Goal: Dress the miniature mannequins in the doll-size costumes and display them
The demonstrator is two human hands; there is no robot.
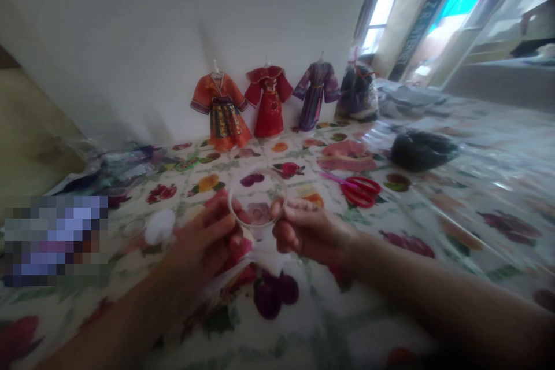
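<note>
Both hands pinch a thin, pale, see-through ring [232, 188] by its rim, tilted up above the table. My left hand [212, 237] has its fingers closed on the lower left of the rim. On the opposite side, my right hand [303, 228] grips the lower right between thumb and fingers. Whether clear film fills the ring I cannot tell. Below the hands lies a crumpled white, thin piece [266, 257] of cloth or plastic. Left of my left hand are a white rounded thing [159, 226] and a small clear ring [133, 228]. Red-handled scissors [362, 191] lie beyond my right hand.
Three small doll robes, orange [225, 107], red [269, 101] and purple [316, 95], stand against the wall. A tied bag [359, 92] and a dark bundle [422, 150] are at right. Pink cloth [347, 156] lies on the fruit-patterned tablecloth [321, 324]. Plastic packets [125, 165] lie left.
</note>
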